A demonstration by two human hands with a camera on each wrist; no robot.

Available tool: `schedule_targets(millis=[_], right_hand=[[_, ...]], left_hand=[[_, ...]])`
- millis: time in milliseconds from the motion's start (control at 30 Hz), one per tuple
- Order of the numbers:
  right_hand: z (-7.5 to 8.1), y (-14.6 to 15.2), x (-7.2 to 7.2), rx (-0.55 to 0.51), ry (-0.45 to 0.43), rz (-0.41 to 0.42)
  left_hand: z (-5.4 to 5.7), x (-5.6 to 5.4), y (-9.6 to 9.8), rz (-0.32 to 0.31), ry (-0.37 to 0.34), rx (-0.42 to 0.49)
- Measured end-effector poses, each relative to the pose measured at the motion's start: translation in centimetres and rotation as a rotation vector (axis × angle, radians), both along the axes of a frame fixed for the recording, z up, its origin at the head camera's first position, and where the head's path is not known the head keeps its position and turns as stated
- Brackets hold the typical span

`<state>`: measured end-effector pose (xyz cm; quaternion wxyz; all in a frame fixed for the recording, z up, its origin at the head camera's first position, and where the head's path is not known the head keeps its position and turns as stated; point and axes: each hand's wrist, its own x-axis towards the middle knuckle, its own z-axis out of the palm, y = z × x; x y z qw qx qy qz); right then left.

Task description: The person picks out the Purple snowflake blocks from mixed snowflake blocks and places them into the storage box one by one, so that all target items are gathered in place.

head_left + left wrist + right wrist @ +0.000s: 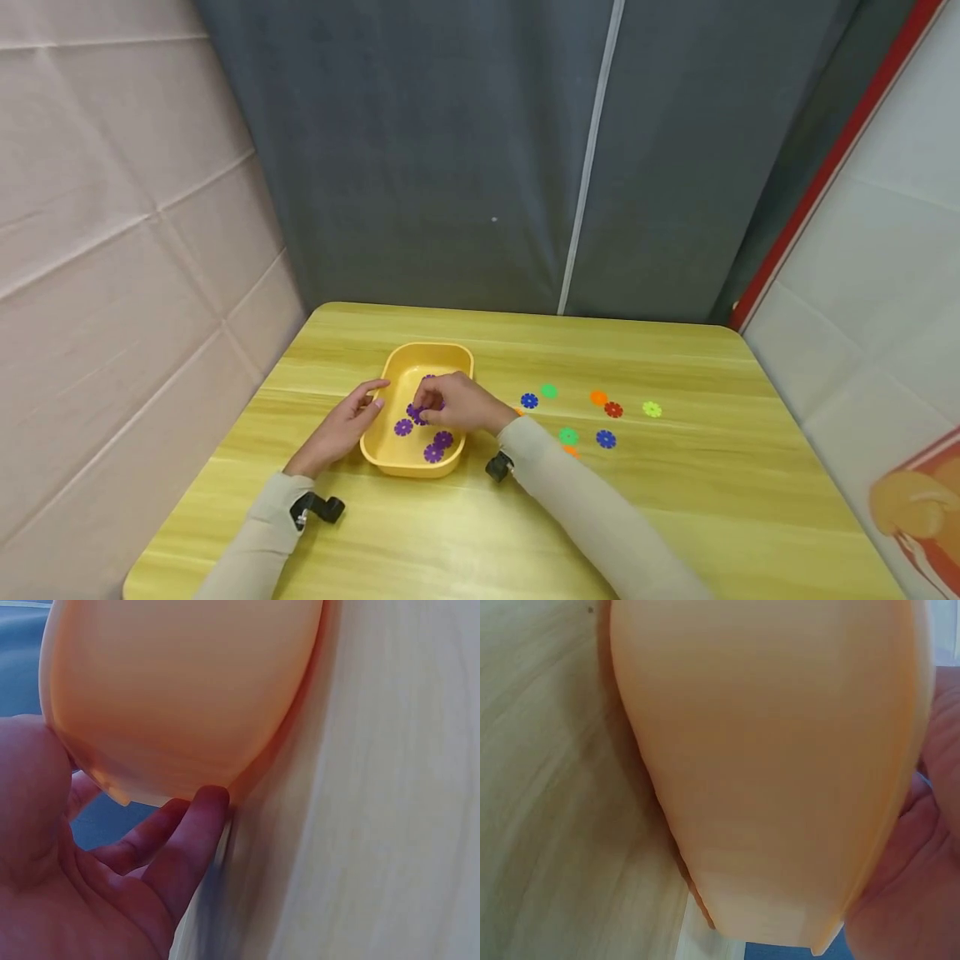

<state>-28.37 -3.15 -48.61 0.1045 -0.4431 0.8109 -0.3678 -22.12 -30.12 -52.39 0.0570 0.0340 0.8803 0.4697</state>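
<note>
A yellow plastic tray [414, 469] stands on the table, with several purple notched discs [403, 427] lying on its floor. At the tray's left side, my left hand [347, 425] holds the rim; in the left wrist view its fingers [196, 840] bear against the outer wall. My right hand [463, 403] reaches over the right rim into the tray. Its thumb and curled fingers pinch at a purple disc [415, 412] in a small cluster, partly covered by the fingertips. The right wrist view shows mostly the tray's outer wall [765, 772], with that hand's palm behind the rim.
Loose discs lie right of the tray: blue [529, 401], green [549, 391], orange [598, 397], red [613, 409], yellow-green [652, 409] and others. The right forearm passes close to some of them. A dark curtain [420, 167] hangs behind the wooden table [675, 517].
</note>
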Motion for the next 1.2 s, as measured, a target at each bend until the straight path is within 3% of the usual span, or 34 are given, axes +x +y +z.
schedule_targets(millis=[300,633,867,1067,1200], right_hand=[[0.1,0.2,0.1,0.042,0.058,-0.014],[0.2,0.6,0.2,-0.005,0.032,-0.032],[1.1,1.3,0.8,-0.043,-0.011,-0.058],[2.3,3.3,1.5,-0.052,-0.012,-0.131],[3.2,5.6,1.6,-0.079,0.04,-0.201]], left_hand=[[0.0,-0.2,0.0,-0.016,-0.004,0.005],[0.2,-0.1,-0.1,-0.008,-0.018,-0.029],[0.2,-0.4,-0.2,-0.014,-0.012,0.01],[0.6,-0.3,-0.7,0.02,0.055,-0.092],[1.9,-0.1,-0.6,0.027,0.145,-0.145]])
